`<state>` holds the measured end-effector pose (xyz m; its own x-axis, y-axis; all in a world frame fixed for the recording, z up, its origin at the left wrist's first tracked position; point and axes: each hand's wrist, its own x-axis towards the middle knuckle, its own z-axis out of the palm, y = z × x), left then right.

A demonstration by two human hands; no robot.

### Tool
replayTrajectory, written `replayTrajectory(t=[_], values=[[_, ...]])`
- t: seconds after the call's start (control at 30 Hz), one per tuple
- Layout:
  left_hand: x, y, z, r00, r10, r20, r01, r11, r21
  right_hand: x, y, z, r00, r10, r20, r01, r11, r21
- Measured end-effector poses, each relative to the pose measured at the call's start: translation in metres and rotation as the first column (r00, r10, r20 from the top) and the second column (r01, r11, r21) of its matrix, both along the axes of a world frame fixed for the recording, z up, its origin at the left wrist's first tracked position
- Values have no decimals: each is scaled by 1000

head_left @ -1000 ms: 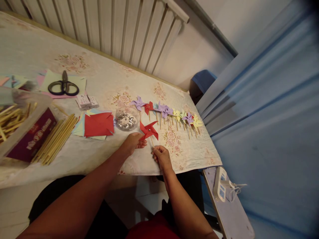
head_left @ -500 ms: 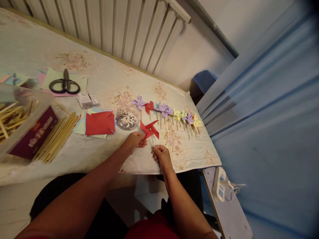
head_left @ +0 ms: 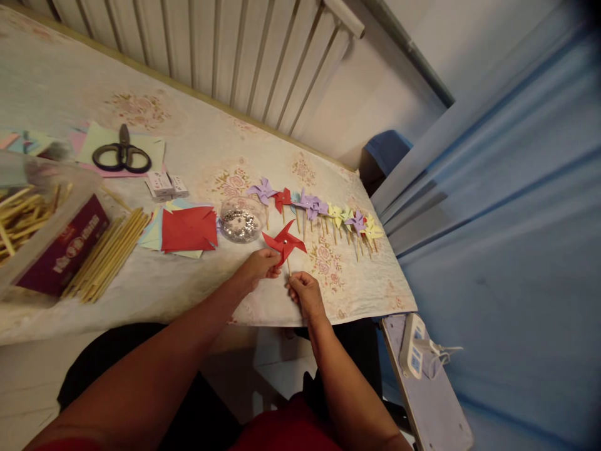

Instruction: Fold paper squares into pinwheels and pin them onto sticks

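Observation:
A red paper pinwheel (head_left: 284,242) with a shiny pin at its centre is held up over the front of the table. My right hand (head_left: 305,291) pinches its thin stick below the vanes. At the pinwheel's lower left vane is my left hand (head_left: 263,266), its fingers closed against the paper edge; the fingertips are partly hidden. Behind the pinwheel, a clear round container (head_left: 240,222) holds small shiny pins. Left of that lies a stack of cut paper squares (head_left: 189,229), red on top.
Finished pinwheels (head_left: 312,207) in several colours lie in a row at the back right. On the left are a bundle of sticks (head_left: 110,257), a plastic box (head_left: 63,250) of sticks, scissors (head_left: 123,153) on paper and small white boxes (head_left: 162,183). A power strip (head_left: 413,347) rests on a side bench.
The red pinwheel's vanes have turned, and the head sits slightly farther right and higher. My left hand has shifted a little to the right; my right hand keeps its hold on the stick.

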<state>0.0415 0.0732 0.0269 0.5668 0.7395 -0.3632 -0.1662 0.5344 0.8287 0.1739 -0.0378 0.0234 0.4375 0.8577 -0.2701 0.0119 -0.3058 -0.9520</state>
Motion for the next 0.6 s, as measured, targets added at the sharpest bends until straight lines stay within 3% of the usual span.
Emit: replayTrajectory(t=[0.2,0.6], values=[[7,-5,4,999,31,-16,-30,999,13,1,0,-2,999,39,-18,-38,999,22],[12,-9,6,999,-39,-14,40,998,38,1,1,0,998,59,-35,-59,998,9]])
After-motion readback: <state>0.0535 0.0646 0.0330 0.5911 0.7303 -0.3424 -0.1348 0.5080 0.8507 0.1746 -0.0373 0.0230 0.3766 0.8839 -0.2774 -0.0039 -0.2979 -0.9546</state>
